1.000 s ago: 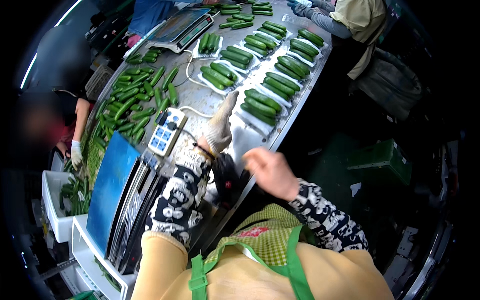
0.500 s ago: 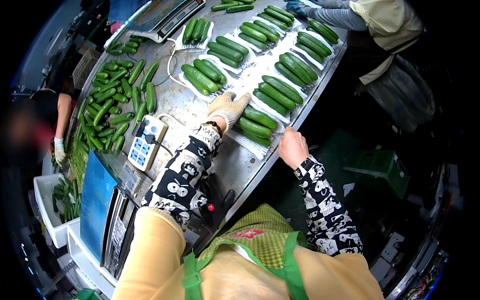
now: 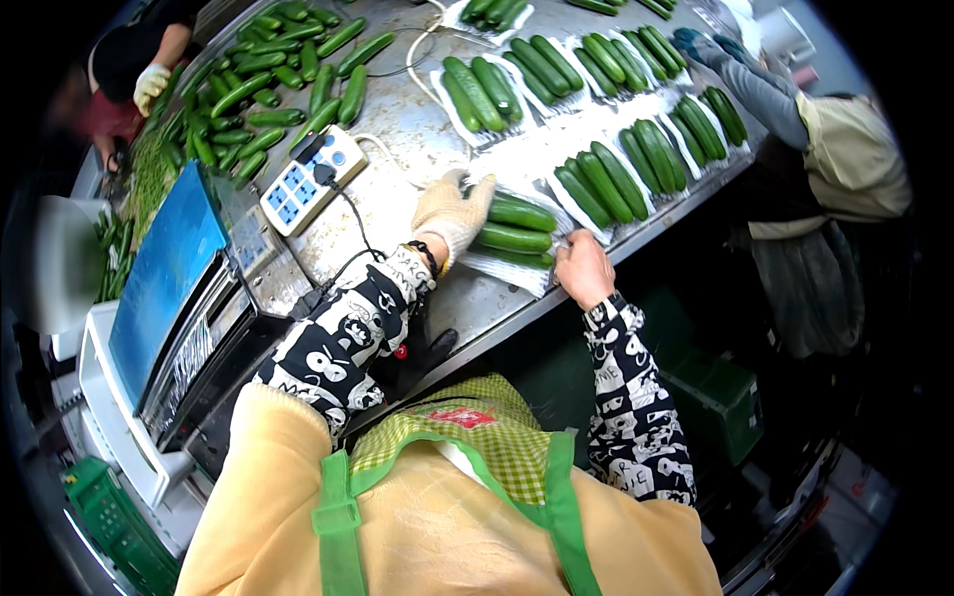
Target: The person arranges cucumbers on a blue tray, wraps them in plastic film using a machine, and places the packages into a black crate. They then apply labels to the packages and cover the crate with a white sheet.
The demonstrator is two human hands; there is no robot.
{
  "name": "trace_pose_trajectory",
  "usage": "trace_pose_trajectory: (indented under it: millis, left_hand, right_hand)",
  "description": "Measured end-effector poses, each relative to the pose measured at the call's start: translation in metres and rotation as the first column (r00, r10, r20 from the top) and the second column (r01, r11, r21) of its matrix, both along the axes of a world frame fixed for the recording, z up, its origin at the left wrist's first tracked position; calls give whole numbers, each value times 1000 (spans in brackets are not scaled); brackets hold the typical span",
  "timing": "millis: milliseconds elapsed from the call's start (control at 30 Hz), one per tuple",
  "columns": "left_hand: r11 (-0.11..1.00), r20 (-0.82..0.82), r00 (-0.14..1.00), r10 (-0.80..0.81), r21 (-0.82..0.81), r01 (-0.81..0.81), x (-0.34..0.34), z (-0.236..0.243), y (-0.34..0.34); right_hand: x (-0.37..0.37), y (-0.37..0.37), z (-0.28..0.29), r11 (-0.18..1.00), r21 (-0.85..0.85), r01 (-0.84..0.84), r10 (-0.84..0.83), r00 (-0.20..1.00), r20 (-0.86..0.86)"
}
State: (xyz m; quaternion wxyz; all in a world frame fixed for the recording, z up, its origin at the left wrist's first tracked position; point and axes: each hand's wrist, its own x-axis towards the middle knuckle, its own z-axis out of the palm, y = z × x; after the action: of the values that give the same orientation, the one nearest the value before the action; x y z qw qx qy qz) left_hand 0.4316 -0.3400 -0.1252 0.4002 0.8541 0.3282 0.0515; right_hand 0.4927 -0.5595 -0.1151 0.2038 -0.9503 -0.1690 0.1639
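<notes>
My left hand (image 3: 453, 214), in a knitted cream glove, rests against the left ends of a bundle of cucumbers (image 3: 515, 239), its thumb apart from the fingers. The cucumbers lie side by side on a white net sleeve (image 3: 507, 273) at the near edge of the metal table. At their right end is my bare right hand (image 3: 584, 270), with fingers curled in by the sleeve's edge; what they pinch is hidden. Another cucumber bundle (image 3: 602, 186) on white netting lies just beyond.
More netted bundles (image 3: 484, 91) line the metal table (image 3: 417, 139). Loose cucumbers (image 3: 253, 89) are heaped at the far left. A power strip (image 3: 312, 180) with cables and a blue-topped machine (image 3: 171, 288) stand left. Co-workers' gloved hands (image 3: 151, 87) show at left and far right.
My view has turned, so the table and bundles appear shifted. My right hand has come in closer to the near bundle's right end. The left hand stays against its left ends.
</notes>
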Motion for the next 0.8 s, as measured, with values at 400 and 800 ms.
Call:
trace_pose_trajectory:
  millis: [400, 800]
  left_hand:
    - [998, 231, 972, 47, -49, -37, -44, 31, -5]
    - [952, 434, 865, 250, 51, -301, -183, 185, 146]
  right_hand:
    - [-28, -10, -7, 920, 383, 80, -33, 991, -127]
    - [-122, 165, 162, 769, 605, -206, 323, 942, -90]
